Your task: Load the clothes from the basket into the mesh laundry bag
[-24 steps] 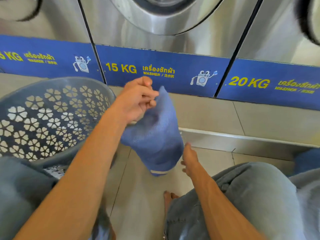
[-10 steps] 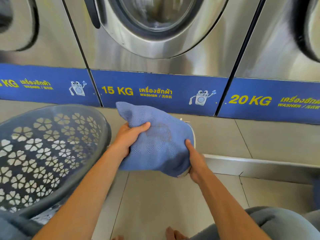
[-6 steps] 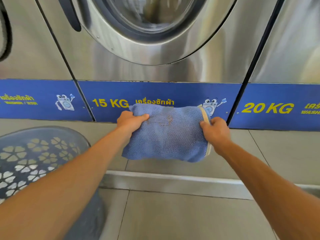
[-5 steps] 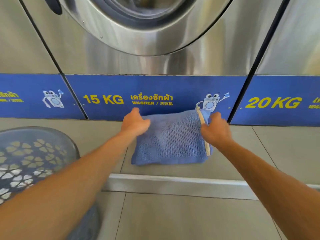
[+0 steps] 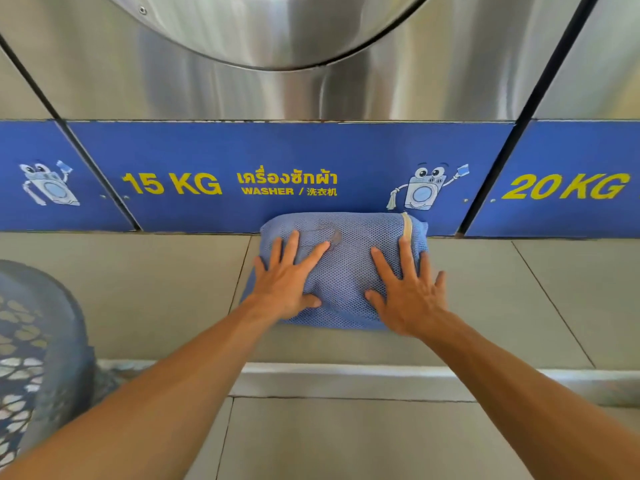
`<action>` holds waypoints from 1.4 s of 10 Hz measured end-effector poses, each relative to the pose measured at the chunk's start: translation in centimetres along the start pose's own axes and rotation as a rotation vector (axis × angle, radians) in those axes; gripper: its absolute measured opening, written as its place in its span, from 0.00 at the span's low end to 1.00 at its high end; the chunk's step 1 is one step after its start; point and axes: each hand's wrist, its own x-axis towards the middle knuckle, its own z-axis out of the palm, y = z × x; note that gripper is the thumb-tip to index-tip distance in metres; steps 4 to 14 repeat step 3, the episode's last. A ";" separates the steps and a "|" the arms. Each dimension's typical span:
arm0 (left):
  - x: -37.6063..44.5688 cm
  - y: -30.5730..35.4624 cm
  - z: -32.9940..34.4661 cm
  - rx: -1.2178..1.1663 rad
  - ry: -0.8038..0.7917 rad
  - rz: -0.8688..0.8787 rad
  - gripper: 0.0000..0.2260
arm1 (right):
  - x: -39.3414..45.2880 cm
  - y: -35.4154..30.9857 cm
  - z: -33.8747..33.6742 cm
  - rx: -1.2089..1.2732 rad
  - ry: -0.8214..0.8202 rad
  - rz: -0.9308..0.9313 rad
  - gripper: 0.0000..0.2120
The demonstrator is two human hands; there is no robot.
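Note:
The blue mesh laundry bag point(image 5: 346, 268) lies stuffed on the tiled ledge, its back against the blue panel of the 15 KG washer. A pale zipper strip runs along its right end. My left hand point(image 5: 285, 284) rests flat on the bag's left half, fingers spread. My right hand point(image 5: 407, 292) rests flat on its right half, fingers spread too. Neither hand grips the fabric. The grey basket point(image 5: 38, 344) with flower-shaped holes stands at the lower left, partly cut off by the frame; its inside is hidden.
A row of steel washers fills the top, with the round door point(image 5: 270, 29) of the 15 KG washer right above the bag. A metal step edge point(image 5: 346, 370) separates the raised ledge from the lower floor tiles point(image 5: 346, 441).
The bag went from held up in both hands to lying on the ledge against the blue panel. Both hands let go of its ends and now lie flat on top.

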 end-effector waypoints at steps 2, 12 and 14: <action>-0.9 0.1 -0.4 -0.074 -0.025 -0.040 0.49 | -0.7 0.3 -1.6 -0.012 -0.071 -0.017 0.36; -2.3 -0.3 -2.7 -0.124 -0.191 -0.061 0.48 | -2.5 0.5 -4.0 -0.037 -0.209 -0.048 0.38; -2.3 -0.3 -2.7 -0.124 -0.191 -0.061 0.48 | -2.5 0.5 -4.0 -0.037 -0.209 -0.048 0.38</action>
